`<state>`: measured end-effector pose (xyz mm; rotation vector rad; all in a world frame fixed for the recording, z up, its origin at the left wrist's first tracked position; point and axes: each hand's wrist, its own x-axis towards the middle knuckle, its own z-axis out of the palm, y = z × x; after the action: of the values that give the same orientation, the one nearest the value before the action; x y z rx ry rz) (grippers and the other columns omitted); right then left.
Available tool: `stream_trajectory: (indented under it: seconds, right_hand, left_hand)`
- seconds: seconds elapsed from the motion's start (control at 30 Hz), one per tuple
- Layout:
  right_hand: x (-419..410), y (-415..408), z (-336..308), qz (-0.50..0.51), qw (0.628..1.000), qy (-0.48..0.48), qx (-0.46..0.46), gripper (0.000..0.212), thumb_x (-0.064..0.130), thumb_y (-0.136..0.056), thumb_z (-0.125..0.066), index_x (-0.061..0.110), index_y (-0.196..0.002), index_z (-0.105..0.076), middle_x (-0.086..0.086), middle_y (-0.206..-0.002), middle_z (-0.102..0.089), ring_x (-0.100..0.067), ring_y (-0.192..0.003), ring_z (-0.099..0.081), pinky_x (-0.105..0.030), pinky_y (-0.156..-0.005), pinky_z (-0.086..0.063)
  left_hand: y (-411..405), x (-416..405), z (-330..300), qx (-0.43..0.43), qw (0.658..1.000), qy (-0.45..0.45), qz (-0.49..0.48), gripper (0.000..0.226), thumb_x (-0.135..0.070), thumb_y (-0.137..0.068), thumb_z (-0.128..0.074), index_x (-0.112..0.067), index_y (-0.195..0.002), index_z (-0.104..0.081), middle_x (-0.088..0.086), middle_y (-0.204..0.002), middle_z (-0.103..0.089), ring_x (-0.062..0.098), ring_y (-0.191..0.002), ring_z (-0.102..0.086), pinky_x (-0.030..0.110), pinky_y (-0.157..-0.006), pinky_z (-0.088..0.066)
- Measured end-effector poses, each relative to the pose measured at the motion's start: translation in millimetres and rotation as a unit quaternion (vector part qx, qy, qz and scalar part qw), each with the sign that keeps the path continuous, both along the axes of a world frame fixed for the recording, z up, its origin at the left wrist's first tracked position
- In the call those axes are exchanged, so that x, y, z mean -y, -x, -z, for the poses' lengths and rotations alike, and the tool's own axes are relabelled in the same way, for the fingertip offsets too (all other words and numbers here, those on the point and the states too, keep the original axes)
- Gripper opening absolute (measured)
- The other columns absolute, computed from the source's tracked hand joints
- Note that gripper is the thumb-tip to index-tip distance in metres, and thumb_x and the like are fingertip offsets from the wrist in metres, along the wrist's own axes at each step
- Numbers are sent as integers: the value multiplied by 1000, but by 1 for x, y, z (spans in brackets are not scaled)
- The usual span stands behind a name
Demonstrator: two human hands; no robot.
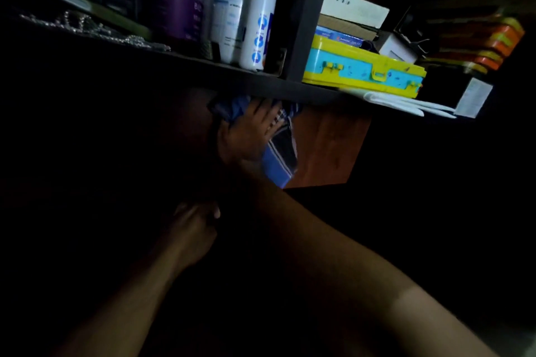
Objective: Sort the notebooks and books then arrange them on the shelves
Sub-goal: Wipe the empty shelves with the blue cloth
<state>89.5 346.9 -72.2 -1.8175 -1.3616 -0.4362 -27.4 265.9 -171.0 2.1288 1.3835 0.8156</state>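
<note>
In the dark compartment under the shelf board [203, 66], my right hand [246, 133] lies with fingers spread on a blue striped cloth [280, 159] and presses it against the brown wooden back panel [327, 148]. The cloth bunches above the fingers and hangs below the palm. Lower and nearer to me, my left hand [194, 226] sits in shadow with its fingers curled; whether it holds anything is hidden by the dark. A flat white booklet or sheaf of paper [406, 104] lies on the shelf under a yellow and blue case [362, 66].
On the upper shelf stand a purple jar [177, 0], a white bottle [229, 9] and a tall white spray can [261, 11]. A dark upright divider [301, 14] separates them from stacked boxes [353, 9] and an orange and yellow stack [490, 43].
</note>
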Motion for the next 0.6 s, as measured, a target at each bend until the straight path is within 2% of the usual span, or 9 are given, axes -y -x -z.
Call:
stream_trajectory:
  seconds: [0.07, 0.1, 0.13, 0.23, 0.3, 0.4, 0.5, 0.53, 0.6]
  right_hand:
    - [6, -8, 27, -39, 993, 32, 108, 82, 46, -78, -34, 1, -146, -44, -22, -142, -54, -45, -132, -50, -64, -106, -41]
    - [9, -16, 46, -72, 980, 52, 177, 83, 45, -79, -36, 5, -152, -34, -20, -147, -50, -45, -133, -48, -64, -108, -39]
    - [13, -22, 63, -102, 964, 58, 237, 88, 47, -80, -40, 10, -157, -21, -19, -155, -39, -46, -139, -38, -65, -114, -28]
    - [34, -34, 81, -193, 927, 161, 278, 105, 56, -81, -58, 27, -159, 4, -13, -168, -6, -46, -150, -6, -64, -120, 4]
    - [32, -37, 74, -191, 917, 152, 315, 96, 58, -82, -50, 29, -159, -2, -12, -167, -14, -45, -149, -13, -63, -120, 3]
    - [19, -38, 40, -97, 949, 63, 295, 76, 46, -85, -32, 22, -157, -28, -14, -156, -40, -43, -139, -39, -63, -116, -22]
    - [14, -28, 4, -31, 968, 87, 232, 78, 42, -86, -9, 22, -160, -18, -14, -166, -18, -38, -151, -18, -56, -121, -9]
    - [19, -28, 3, -56, 968, 96, 224, 76, 43, -88, -12, 20, -160, -18, -16, -166, -14, -40, -152, -14, -55, -121, -7]
    - [40, -46, 18, -146, 957, 101, 232, 73, 39, -88, -33, 8, -154, -34, -29, -158, -27, -48, -144, -29, -57, -118, -19]
  left_hand:
    - [0, 3, -6, -26, 1000, -7, 3, 29, -6, -90, -47, -7, -111, -66, 10, -115, -57, 30, -116, -54, 28, -92, -38]
    - [-1, 5, -9, -36, 999, -11, -2, 25, -5, -92, -46, -10, -109, -63, 5, -110, -51, 28, -112, -53, 29, -88, -37]
    - [-1, 6, -13, -42, 999, -16, -9, 23, -3, -92, -46, -11, -107, -62, 3, -106, -47, 27, -108, -52, 30, -84, -36]
    - [-2, 8, -17, -40, 999, -16, -15, 19, -3, -93, -46, -11, -103, -60, 3, -103, -44, 24, -102, -50, 30, -79, -33]
    - [0, 8, -15, -35, 999, -10, -17, 19, -4, -93, -47, -12, -103, -60, 3, -105, -45, 24, -102, -50, 30, -82, -38]
    - [3, 6, -11, -49, 999, -8, -8, 22, -7, -93, -49, -15, -110, -61, 2, -110, -47, 25, -112, -51, 33, -93, -42]
    - [5, 3, -8, -59, 998, 3, 2, 32, -7, -93, -52, -14, -123, -60, 6, -126, -48, 27, -126, -46, 29, -98, -36]
    - [5, 4, -8, -55, 998, -1, 5, 30, -7, -93, -52, -15, -122, -60, 5, -122, -48, 27, -123, -48, 28, -94, -36]
    - [7, 5, -9, -49, 999, -14, 8, 22, -8, -94, -52, -17, -112, -61, 0, -107, -45, 24, -110, -52, 28, -84, -37]
